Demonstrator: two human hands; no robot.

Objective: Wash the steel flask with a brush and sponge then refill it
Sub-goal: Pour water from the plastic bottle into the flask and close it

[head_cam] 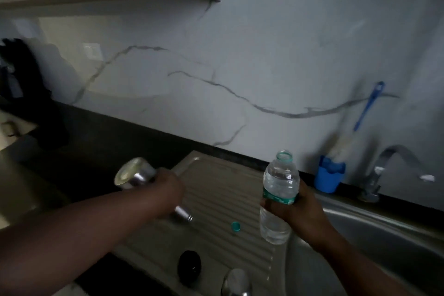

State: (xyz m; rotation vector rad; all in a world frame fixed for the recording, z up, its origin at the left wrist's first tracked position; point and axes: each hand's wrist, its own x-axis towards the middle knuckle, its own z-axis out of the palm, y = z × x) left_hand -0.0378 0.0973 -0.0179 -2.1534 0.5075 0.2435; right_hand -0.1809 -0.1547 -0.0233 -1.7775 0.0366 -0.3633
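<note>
Steel flask [138,173] held in the left hand [168,190], fingers wrapped round its middle: a closed grip, flask tipped well over, flat base up and to the left, narrow neck end [183,214] poking out below the hand toward the drainboard [216,187]. Lifted clear of the ribbed steel, not resting on it.

Plastic water bottle [278,190] clasped in the right hand [295,209], grip closed around the green label band, bottle near upright with a slight lean, mouth open and uncapped, clear water visible inside. Positioned over the edge where drainboard meets sink basin [384,235].

Small teal cap [235,226] lying loose on the drainboard, between the two hands. Dark round lid [189,265] (probably the flask's, though too dim to be sure) nearer the front edge of the drainboard, with a rounded steel piece [236,282] just beside it at the bottom of the view.

Farther back: blue holder [329,176] standing on the dark worktop [96,142] against the marble-veined wall, with a blue-handled bottle brush [367,106] rising from it, bristles blurred. Chrome tap [394,166] just right of the holder, behind the basin. Dark blurred objects at far left on the worktop, not identifiable.
</note>
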